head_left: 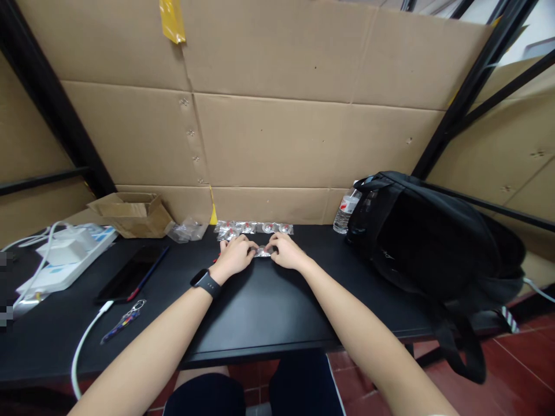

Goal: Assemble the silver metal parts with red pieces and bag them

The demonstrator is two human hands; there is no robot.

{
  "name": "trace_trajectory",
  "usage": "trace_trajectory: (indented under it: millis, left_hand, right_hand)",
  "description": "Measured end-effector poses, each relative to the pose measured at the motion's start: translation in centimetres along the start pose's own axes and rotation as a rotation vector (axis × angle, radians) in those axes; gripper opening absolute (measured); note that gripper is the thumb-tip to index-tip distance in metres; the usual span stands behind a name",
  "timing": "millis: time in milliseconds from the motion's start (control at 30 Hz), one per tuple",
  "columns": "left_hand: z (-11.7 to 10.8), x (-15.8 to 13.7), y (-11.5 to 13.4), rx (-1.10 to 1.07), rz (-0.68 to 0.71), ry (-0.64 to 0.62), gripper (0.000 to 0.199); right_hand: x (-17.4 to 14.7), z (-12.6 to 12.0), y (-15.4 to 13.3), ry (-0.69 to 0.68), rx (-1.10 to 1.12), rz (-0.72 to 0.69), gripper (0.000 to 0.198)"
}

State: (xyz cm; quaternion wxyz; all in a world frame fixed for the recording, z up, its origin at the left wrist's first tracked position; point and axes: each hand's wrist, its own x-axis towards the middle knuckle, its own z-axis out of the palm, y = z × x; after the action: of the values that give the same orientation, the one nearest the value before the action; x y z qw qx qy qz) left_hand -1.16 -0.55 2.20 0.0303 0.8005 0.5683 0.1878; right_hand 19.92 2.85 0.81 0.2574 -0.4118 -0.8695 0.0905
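Observation:
A small clear plastic packet [262, 252] lies on the black table between my two hands. My left hand [236, 255], with a dark watch at its wrist, is closed with its fingertips on the packet's left end. Something red shows partly beneath this hand; its shape is hidden. At the packet's right end, the fingers of my right hand [284, 252] are bent and closed on its edge. Just beyond my hands, several similar packets [269, 227] with round, shiny contents and red spots lie in rows against the cardboard.
On the left are an open cardboard box [141, 216], crumpled clear bags [188, 230], a power strip [69, 260], a phone or tablet [132, 274] on a white cable, and a keychain [124, 322]. A black backpack [433, 248] and a water bottle [346, 212] stand right.

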Motion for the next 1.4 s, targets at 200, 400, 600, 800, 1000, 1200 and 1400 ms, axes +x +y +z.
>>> trace_trajectory:
  millis: [200,400,600,800,1000,1200,1400]
  left_hand:
    - [0.3,-0.1,-0.1,0.022,0.057,-0.044,0.036]
    - [0.3,0.3,-0.7,0.016,-0.008,0.016,0.023]
    - [0.4,0.4,-0.6,-0.004,-0.094,-0.042,0.035]
    - [-0.5,-0.2,-0.3,0.102,-0.015,0.073,0.020]
    - [-1.2,-1.4,0.3,0.047,0.229,-0.204,0.046]
    - [0.5,-1.4,0.7,0.166,0.124,-0.144,0.049]
    - [0.2,0.3,-1.8,0.154,0.028,-0.109,0.049]
  right_hand:
    - [-0.6,-0.5,-0.4,-0.105,-0.080,0.041,0.026]
    - [0.1,-0.6,-0.4,-0.018,-0.018,0.065,0.021]
    - [0.0,-0.5,-0.7,-0.024,-0.023,0.174,0.029]
    - [0.0,-0.2,-0.6,0.096,-0.063,0.255,0.012]
    - [0.2,-1.7,-0.3,0.183,-0.047,0.252,0.011]
    - [0.1,-2.5,0.1,0.200,-0.054,0.293,0.010]
    - [0.0,-3.2,0.9,0.171,-0.108,0.306,0.009]
